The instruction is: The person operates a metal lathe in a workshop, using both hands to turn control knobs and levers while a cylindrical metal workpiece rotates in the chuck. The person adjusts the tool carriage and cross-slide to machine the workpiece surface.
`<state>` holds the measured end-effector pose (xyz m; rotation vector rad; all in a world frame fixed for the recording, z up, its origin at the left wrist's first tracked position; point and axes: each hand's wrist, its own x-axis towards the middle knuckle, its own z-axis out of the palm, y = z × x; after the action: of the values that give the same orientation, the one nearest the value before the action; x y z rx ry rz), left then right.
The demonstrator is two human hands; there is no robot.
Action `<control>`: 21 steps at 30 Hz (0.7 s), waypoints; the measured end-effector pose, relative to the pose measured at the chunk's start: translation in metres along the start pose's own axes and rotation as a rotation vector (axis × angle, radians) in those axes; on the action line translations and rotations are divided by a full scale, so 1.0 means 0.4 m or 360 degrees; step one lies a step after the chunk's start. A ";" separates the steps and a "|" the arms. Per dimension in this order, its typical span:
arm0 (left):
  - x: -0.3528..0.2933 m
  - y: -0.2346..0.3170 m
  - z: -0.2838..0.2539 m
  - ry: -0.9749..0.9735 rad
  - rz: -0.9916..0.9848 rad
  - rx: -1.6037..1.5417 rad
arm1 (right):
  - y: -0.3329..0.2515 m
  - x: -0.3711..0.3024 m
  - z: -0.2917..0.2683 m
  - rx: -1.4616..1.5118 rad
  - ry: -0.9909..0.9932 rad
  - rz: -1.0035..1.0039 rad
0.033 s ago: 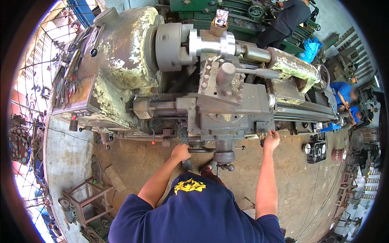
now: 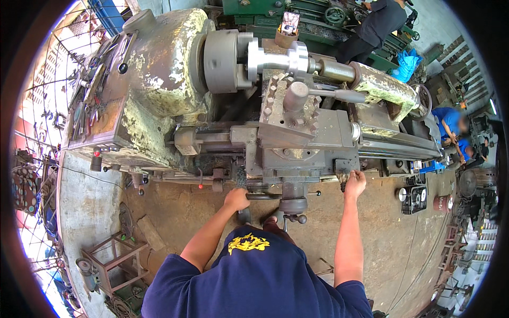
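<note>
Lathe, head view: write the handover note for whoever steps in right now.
Left hand: closed on the carriage handwheel at the front of the lathe.
Right hand: fingers wrapped on a lever at the apron's right end.
Workpiece: a shiny metal shaft clamped in the chuck, its far end at the tailstock.
Tool post: sits just in front of the shaft; contact cannot be told.
Done: shaft mounted, carriage near the chuck.
Left: whether cutting is under way cannot be seen.

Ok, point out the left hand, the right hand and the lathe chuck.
left hand (image 2: 236,199), head view, on the back of the hand at the handwheel.
right hand (image 2: 355,183), head view, on the knuckles at the carriage lever.
lathe chuck (image 2: 220,61), head view, on its grey round side.
</note>
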<state>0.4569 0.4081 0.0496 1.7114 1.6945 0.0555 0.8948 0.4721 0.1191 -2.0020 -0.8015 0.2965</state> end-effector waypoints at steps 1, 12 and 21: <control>0.001 -0.002 0.002 -0.0019 -0.0021 -0.0024 | -0.001 -0.001 -0.001 -0.0010 -0.0001 0.0001; 0.011 -0.007 0.011 -0.0094 -0.0031 0.0062 | 0.023 0.011 0.005 -0.0031 -0.0016 -0.0044; 0.012 -0.003 0.006 -0.0148 -0.0030 0.0102 | 0.024 0.010 0.002 -0.0029 -0.0031 -0.0022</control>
<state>0.4578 0.4112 0.0453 1.7175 1.6596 -0.0869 0.9015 0.4719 0.1110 -2.0127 -0.8329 0.3024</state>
